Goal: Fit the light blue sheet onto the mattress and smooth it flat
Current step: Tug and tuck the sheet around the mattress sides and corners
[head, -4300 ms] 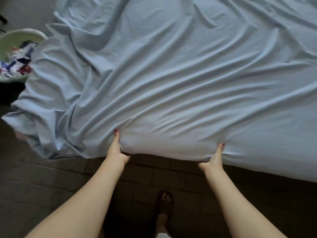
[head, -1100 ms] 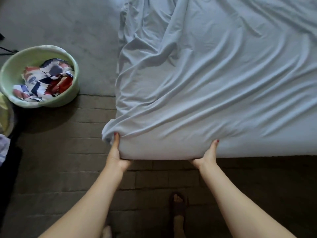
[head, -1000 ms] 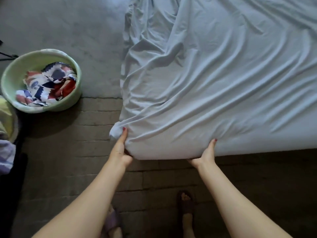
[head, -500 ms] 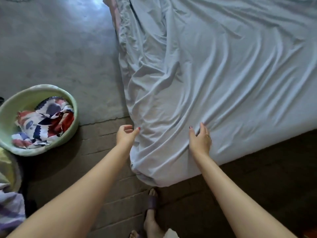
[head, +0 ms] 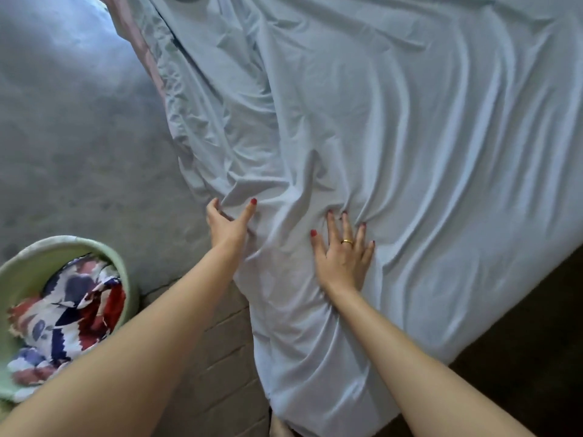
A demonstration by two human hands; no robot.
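Observation:
The light blue sheet [head: 410, 159] covers the mattress, its near corner wrapped over the mattress corner at the bottom centre. Long wrinkles run across the top and bunch along the left side. A pink strip of the mattress [head: 148, 58] shows at the upper left edge. My left hand [head: 228, 227] sits at the left edge of the bed, thumb on top and fingers curled round a fold of the sheet. My right hand [head: 344, 253] lies flat on the sheet with fingers spread, and the cloth puckers at the fingertips.
A pale green basin [head: 41, 263] holding red, white and navy patterned cloth [head: 66, 316] stands on the floor at lower left. Grey concrete floor [head: 79, 137] lies left of the bed, paving bricks [head: 220, 357] beside the corner. Dark floor runs along the bed's right side.
Both hands left the underside of the mattress corner and came up. The right hand now presses flat further up the sheet; the left has taken a fold at the side edge.

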